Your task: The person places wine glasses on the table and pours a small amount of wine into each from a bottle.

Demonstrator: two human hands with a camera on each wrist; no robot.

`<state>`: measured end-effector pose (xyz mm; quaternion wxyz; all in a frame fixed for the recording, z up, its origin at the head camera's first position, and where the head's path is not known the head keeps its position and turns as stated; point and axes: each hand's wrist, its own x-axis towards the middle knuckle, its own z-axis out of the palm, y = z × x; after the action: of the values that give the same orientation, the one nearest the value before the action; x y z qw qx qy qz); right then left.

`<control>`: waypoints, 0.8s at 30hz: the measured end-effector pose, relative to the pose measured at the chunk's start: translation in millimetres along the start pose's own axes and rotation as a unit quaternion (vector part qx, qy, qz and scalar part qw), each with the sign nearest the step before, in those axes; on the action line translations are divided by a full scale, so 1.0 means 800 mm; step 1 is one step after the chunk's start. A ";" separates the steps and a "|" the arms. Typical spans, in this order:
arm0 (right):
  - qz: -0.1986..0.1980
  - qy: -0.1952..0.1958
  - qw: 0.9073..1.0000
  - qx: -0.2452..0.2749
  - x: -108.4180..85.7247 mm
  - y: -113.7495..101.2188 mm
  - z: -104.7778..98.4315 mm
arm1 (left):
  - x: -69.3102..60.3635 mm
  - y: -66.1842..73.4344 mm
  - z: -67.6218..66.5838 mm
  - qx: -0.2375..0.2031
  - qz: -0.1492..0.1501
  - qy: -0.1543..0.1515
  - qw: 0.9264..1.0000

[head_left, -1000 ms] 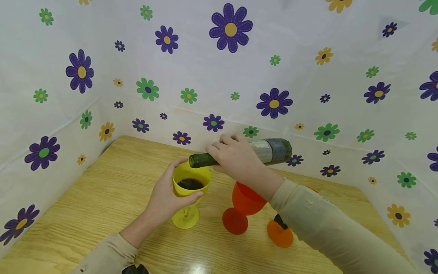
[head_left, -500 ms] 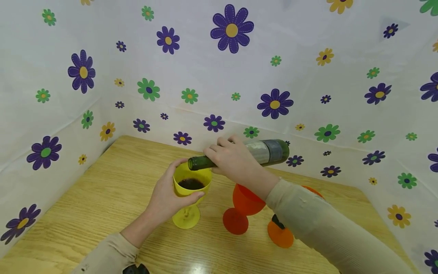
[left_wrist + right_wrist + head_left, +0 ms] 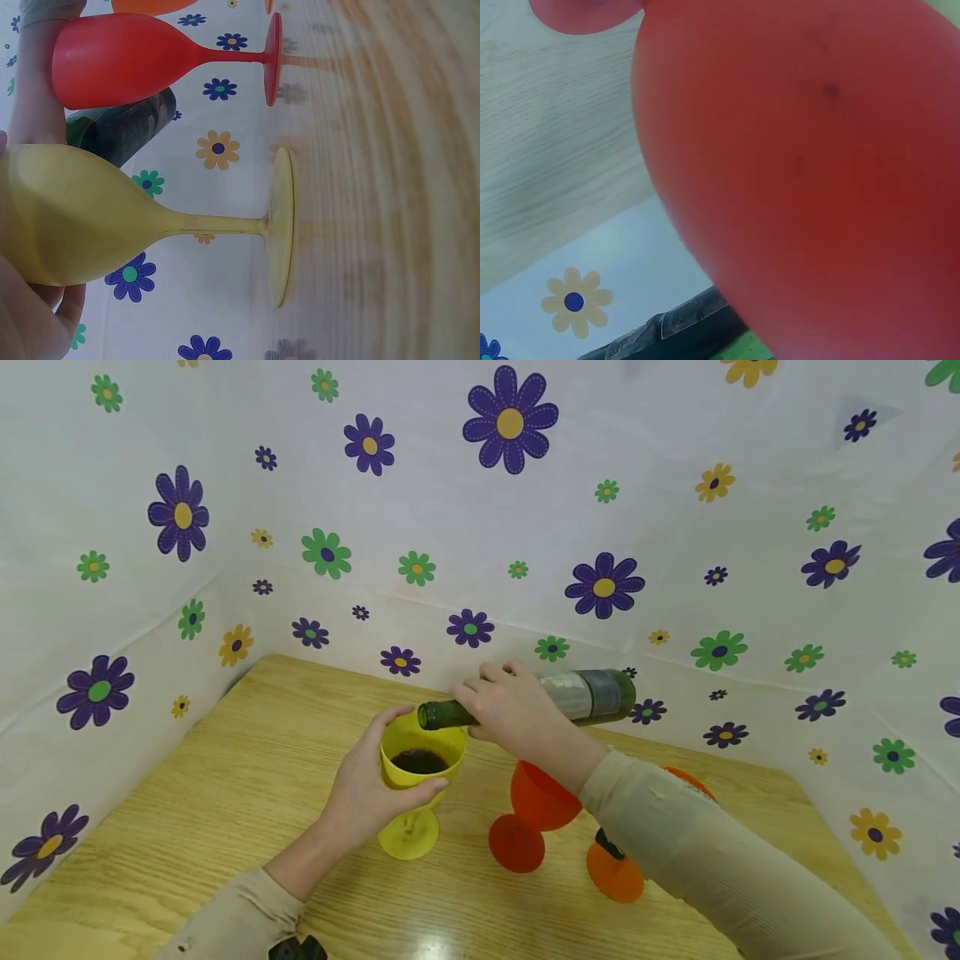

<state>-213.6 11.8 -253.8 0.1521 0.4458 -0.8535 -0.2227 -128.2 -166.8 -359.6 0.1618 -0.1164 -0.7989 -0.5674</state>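
Observation:
My left hand (image 3: 371,789) grips the bowl of a yellow goblet (image 3: 408,833), thumb in front and fingers round the far side. Dark liquid (image 3: 420,762) lies inside it. In the left wrist view, the foot of the yellow goblet (image 3: 281,225) stands on the table. My right hand (image 3: 513,706) holds a green glass wine bottle (image 3: 573,695) by its neck and shoulder, lying almost level. The bottle's mouth is over the goblet's rim at the back right; no stream of liquid shows. Below my right wrist stands a red goblet (image 3: 543,802), which fills most of the right wrist view (image 3: 802,165).
An orange goblet (image 3: 617,872) stands to the right, mostly hidden by my right sleeve (image 3: 675,827). Something dark shows near its stem. The wooden table (image 3: 247,760) meets a flower-printed white sheet (image 3: 420,510) at the back and sides.
The bottle's mouth has shifted slightly, first left and then back right, and its base has sunk a little. My left hand and the yellow goblet stay in place.

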 end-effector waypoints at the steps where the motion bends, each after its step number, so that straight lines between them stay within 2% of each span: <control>1: 0.003 -0.003 1.000 0.002 0.000 0.001 0.001 | 0.000 0.000 0.000 0.001 -0.001 0.000 1.000; 9: 0.025 -0.039 0.999 -0.001 0.002 0.009 0.002 | 0.000 0.000 0.000 0.001 -0.003 0.005 1.000; 13: 0.044 -0.041 0.998 0.008 0.002 0.013 -0.003 | 0.000 0.000 0.000 0.001 -0.001 0.004 1.000; 19: 0.054 -0.018 0.997 0.045 -0.006 0.018 -0.013 | 0.001 0.000 0.001 0.001 -0.004 0.003 1.000; 24: 0.060 0.031 0.995 0.077 -0.020 0.023 -0.021 | 0.000 0.002 0.000 0.000 -0.014 0.003 1.000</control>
<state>-209.5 30.1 -230.7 0.1567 0.4111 -0.8881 -0.1333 -127.7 -166.1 -357.9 0.1560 -0.1034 -0.8003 -0.5697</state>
